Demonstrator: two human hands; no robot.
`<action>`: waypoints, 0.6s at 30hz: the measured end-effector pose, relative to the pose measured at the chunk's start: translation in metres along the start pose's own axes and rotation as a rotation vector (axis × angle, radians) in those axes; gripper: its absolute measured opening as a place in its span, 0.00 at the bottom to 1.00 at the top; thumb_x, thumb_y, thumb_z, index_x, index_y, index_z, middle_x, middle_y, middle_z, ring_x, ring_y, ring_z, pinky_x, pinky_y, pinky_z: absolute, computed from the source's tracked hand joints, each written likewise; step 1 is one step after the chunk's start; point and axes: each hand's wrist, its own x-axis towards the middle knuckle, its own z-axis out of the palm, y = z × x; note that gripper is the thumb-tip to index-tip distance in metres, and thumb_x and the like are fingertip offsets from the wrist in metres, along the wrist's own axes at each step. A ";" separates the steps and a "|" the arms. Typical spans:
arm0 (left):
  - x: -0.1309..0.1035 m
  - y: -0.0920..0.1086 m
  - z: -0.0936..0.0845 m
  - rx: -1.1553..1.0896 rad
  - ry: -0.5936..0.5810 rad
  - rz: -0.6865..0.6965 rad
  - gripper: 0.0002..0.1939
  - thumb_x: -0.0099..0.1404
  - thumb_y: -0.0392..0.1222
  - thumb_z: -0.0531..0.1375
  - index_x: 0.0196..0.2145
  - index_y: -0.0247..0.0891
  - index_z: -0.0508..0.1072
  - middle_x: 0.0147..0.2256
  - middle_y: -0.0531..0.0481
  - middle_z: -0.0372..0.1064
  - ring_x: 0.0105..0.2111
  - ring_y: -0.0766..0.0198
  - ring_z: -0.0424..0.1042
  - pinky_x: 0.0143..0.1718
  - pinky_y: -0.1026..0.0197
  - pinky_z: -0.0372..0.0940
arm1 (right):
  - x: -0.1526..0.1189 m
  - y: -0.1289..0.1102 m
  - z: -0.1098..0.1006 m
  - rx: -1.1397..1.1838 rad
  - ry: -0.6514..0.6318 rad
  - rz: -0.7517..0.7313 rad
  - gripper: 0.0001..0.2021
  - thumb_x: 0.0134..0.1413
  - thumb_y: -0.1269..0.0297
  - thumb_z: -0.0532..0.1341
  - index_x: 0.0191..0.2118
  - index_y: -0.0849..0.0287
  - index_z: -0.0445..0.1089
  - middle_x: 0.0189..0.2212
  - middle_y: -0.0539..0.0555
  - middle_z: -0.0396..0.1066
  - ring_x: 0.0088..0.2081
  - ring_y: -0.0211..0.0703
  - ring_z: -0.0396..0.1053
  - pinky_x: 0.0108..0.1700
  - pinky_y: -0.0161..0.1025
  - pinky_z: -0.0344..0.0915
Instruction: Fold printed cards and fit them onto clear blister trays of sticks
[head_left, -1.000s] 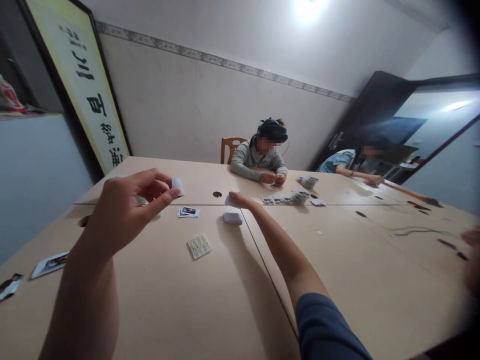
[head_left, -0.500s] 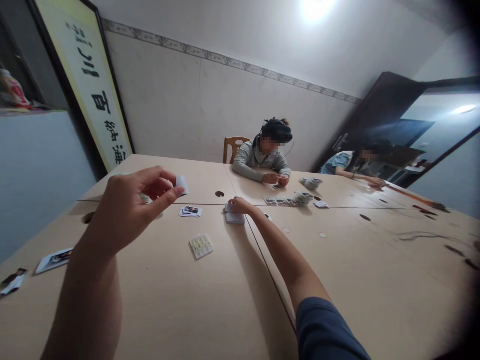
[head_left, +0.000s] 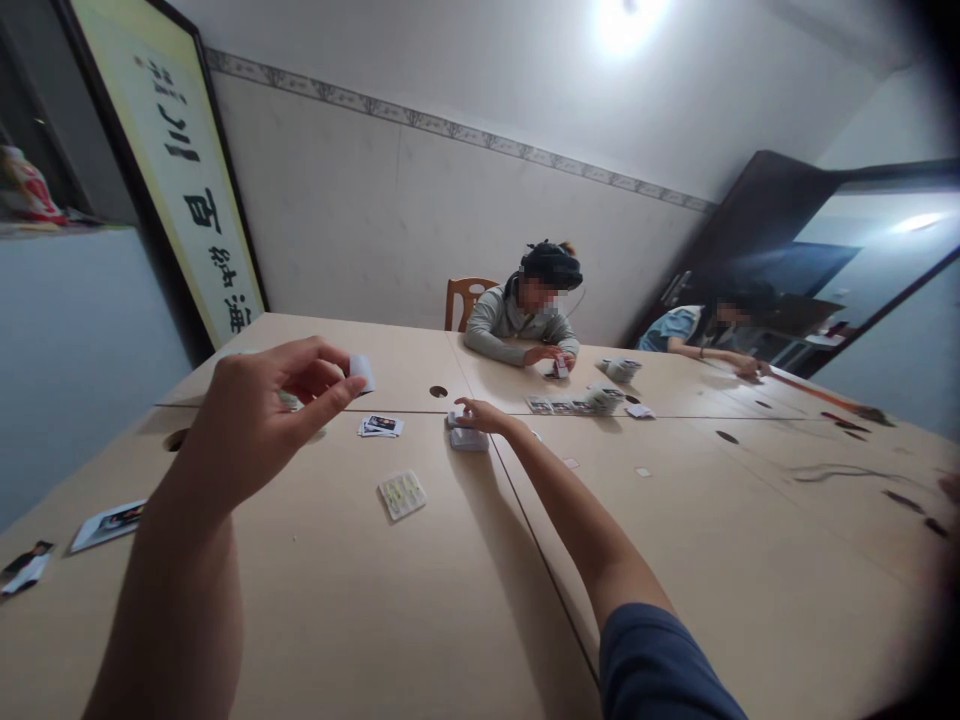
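My left hand is raised above the table at the left. Its thumb and fingers pinch a small white card, with a dark lower edge. My right hand reaches out to a stack of white cards beside the table seam. Its fingers are closed at the far part of the stack, on what looks like a white card. Between my hands lie a few photo cards with dark pictures. Nearer to me is a flat, clear-looking pack with yellow-green contents.
Pictures lie at the left. Across the table a co-worker handles a small red-and-white item near rows of cards and a card pile. Another person sits farther right. A cable hole opens beyond the stack.
My left hand keeps the card in nearly the same place. The fingers of my right hand have shifted slightly at the stack. The co-worker now shows a red-and-white item.
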 end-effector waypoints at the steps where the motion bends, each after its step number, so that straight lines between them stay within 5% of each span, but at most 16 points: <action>1: 0.000 0.000 0.000 -0.001 -0.002 -0.003 0.12 0.61 0.54 0.63 0.32 0.43 0.77 0.25 0.55 0.77 0.23 0.65 0.73 0.26 0.64 0.65 | -0.002 0.000 -0.002 0.003 -0.017 -0.008 0.19 0.66 0.57 0.62 0.58 0.58 0.67 0.56 0.59 0.69 0.52 0.51 0.72 0.52 0.54 0.72; 8: 0.000 0.002 0.000 0.006 0.001 -0.010 0.12 0.61 0.55 0.63 0.32 0.45 0.76 0.25 0.55 0.76 0.23 0.64 0.73 0.26 0.64 0.64 | -0.012 -0.007 -0.005 -0.013 -0.139 -0.022 0.34 0.60 0.57 0.66 0.68 0.54 0.55 0.63 0.61 0.62 0.62 0.61 0.63 0.62 0.66 0.61; 18: -0.001 0.002 -0.001 -0.004 0.011 -0.014 0.10 0.60 0.53 0.63 0.31 0.44 0.76 0.25 0.55 0.76 0.24 0.63 0.73 0.26 0.64 0.65 | -0.014 -0.009 -0.008 -0.030 -0.166 -0.032 0.34 0.61 0.56 0.65 0.68 0.55 0.55 0.64 0.63 0.61 0.62 0.61 0.63 0.61 0.64 0.62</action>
